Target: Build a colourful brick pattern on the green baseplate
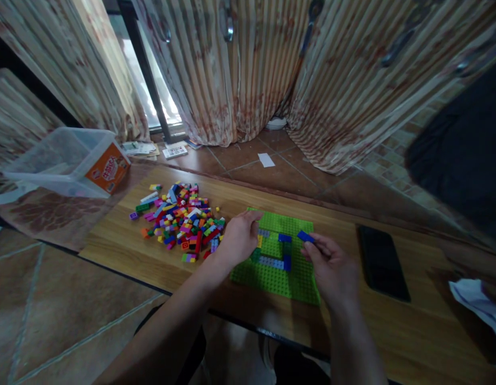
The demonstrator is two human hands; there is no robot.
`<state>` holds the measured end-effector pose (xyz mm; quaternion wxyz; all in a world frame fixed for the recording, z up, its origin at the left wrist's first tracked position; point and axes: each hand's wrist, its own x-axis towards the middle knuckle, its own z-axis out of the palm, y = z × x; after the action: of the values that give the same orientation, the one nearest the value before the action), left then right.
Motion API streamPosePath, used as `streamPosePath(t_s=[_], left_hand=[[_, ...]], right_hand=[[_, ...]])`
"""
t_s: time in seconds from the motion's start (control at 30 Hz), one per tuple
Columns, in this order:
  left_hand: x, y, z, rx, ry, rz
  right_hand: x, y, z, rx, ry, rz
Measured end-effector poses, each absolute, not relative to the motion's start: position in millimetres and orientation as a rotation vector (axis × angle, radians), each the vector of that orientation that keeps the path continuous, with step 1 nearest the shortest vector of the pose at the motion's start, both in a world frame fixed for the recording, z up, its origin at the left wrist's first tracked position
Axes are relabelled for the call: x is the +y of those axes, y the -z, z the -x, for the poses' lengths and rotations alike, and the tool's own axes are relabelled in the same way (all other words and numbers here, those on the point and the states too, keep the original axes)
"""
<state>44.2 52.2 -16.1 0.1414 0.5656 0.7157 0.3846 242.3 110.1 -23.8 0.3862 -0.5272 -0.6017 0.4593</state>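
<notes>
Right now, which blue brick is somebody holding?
The blue brick pinched in the right hand. Other blue bricks sit on the green baseplate or lie in the colourful pile.

We cannot make out the blurred white lettering on the orange rectangular label [108, 169] of the clear plastic bin [66, 183].

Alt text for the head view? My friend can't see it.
A person's right hand holds a blue brick over a green baseplate bearing a brick outline, the left hand at its left side. Colourful loose bricks lie left, a black phone right, on a wooden table.
</notes>
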Motion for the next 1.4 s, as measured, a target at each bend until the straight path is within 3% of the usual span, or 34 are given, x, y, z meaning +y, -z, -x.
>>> streamPosePath(t_s=[0.73, 1.13, 1.4], left_hand=[[50, 17, -47, 2.067, -0.940, -1.638], [54, 22, -66, 1.316, -1.464, -0.886], [52, 18, -50, 1.245, -1.302, -0.816]], right_hand=[[105, 31, -226, -1.985, -0.926, 1.189], [96, 18, -211, -1.839, -0.954, 1.124], [99, 15, -223, -2.091, -1.031, 0.896]])
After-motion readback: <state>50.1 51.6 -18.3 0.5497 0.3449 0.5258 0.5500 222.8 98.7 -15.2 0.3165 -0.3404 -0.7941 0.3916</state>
